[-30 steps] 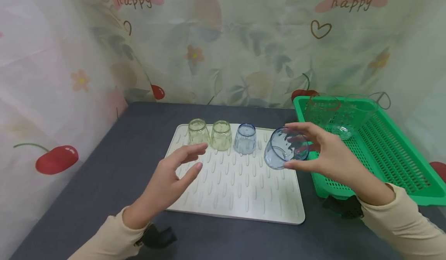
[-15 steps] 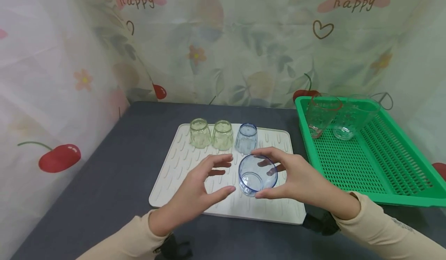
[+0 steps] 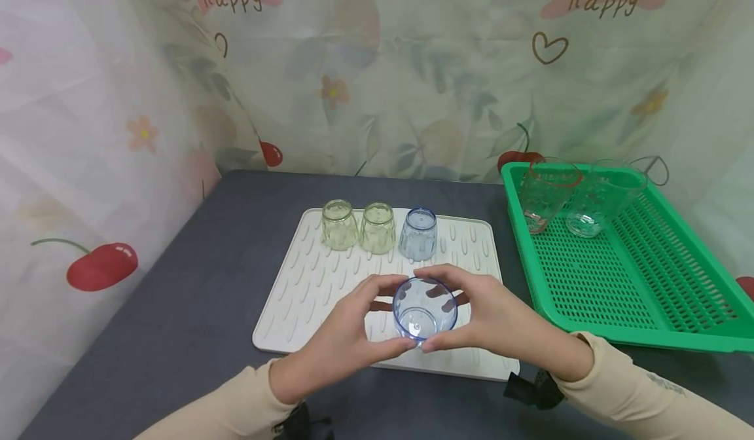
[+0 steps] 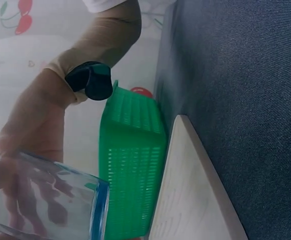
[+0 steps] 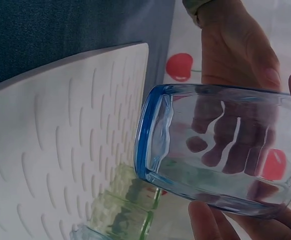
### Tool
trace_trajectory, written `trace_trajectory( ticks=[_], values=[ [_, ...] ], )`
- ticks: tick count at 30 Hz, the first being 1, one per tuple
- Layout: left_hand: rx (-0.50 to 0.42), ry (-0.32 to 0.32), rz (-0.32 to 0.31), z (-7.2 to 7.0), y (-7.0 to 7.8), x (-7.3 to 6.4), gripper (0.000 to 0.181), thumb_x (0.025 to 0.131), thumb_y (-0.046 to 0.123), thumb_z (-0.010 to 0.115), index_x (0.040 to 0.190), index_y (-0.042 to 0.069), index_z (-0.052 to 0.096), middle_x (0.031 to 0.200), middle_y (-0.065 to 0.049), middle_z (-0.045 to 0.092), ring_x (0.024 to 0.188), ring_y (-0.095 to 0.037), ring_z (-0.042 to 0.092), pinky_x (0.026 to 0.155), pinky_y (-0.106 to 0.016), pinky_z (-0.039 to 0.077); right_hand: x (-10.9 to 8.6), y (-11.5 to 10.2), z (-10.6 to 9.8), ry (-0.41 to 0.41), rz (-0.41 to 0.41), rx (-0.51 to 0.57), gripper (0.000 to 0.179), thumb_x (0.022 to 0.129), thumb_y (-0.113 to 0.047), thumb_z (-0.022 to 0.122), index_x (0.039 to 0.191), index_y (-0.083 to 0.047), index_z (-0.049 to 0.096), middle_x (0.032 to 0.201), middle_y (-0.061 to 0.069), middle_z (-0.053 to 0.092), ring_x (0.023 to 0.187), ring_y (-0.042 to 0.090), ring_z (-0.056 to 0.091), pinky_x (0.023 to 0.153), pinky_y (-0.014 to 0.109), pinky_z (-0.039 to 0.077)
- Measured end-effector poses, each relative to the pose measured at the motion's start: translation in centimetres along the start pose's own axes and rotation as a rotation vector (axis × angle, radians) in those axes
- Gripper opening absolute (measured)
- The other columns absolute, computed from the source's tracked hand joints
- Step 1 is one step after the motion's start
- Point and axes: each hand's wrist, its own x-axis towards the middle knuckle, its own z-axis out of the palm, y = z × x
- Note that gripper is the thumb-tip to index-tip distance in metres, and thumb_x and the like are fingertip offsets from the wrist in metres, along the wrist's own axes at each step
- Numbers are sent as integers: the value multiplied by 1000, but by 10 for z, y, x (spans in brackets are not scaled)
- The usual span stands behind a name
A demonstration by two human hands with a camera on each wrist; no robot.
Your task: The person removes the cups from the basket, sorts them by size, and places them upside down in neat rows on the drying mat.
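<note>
A clear tumbler with a blue rim (image 3: pixel 424 306) is held between both hands above the white ribbed drying mat (image 3: pixel 312 296). My left hand (image 3: pixel 347 329) curves round its left side, and my right hand (image 3: pixel 485 312) grips the right side, with both thumbs at the near edge. In the right wrist view, fingers show through the tumbler's wall (image 5: pixel 225 150), and its blue-edged end points toward the mat. On the mat's back edge stand two greenish glasses (image 3: pixel 377 229) and one bluish glass (image 3: pixel 418 236), all upside down.
To the right is a green slotted basket (image 3: pixel 648 296). Inside it, at the back, are a red-rimmed glass (image 3: pixel 544 198) and a clear glass mug with a handle (image 3: pixel 607 198). A printed cloth (image 3: pixel 400 99) hangs behind the dark tabletop (image 3: pixel 206 263).
My right hand has carried the tumbler leftward and nearer from the mat's right side. The left hand has moved right to meet it and now takes hold of its left side.
</note>
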Motion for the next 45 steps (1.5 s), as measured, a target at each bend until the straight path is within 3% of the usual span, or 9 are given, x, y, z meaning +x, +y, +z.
trace_trajectory(
  ticks=[10,14,19,25,30,34,39,45],
  values=[
    [22,7,26,2,-3,0,75,73,15,85,138,13,47,129,-1,57,120,-15,56,90,-28,53,0,-1,3,-32,39,-45,82,67,-49,85,136,-22,50,119,-8,63,102,12,62,84,31,54],
    [42,26,82,0,-5,0,74,73,16,85,137,14,48,126,-2,58,117,-14,57,88,-28,54,-2,-2,3,-14,17,-31,81,68,-50,84,136,-23,50,123,-9,62,103,10,61,85,31,53],
    [78,63,189,-4,-4,1,76,71,15,86,137,11,48,124,-4,60,114,-17,59,85,-27,54,-5,-2,3,44,-51,21,78,70,-46,84,136,-24,51,128,-9,60,105,9,60,86,29,53],
    [47,77,215,-9,1,3,76,70,13,86,137,9,49,124,-7,60,114,-19,60,85,-29,55,-9,1,6,138,-171,43,76,71,-30,87,137,-20,51,129,-5,60,107,9,59,86,29,52],
    [42,86,235,-11,4,3,76,70,13,86,136,8,49,124,-8,60,113,-20,60,84,-29,56,-11,6,10,199,-214,52,80,68,-24,89,137,-16,50,127,-2,61,105,12,60,88,31,53],
    [31,89,241,-11,6,3,76,70,13,86,137,7,49,123,-8,60,113,-21,60,84,-30,56,-13,11,14,204,-200,69,74,68,-23,89,133,-16,53,123,-1,62,104,12,61,90,31,52],
    [20,107,281,-13,12,5,76,69,12,86,136,6,50,122,-9,61,112,-20,60,83,-32,57,-16,18,20,147,-142,97,65,73,-28,86,129,-19,56,120,-6,65,107,9,61,92,33,52],
    [19,107,316,-14,18,7,75,69,13,86,135,5,50,120,-11,62,111,-20,60,83,-31,56,-18,23,23,132,-143,131,64,73,-25,86,129,-20,56,121,-6,65,109,12,62,94,35,51]
  ],
)
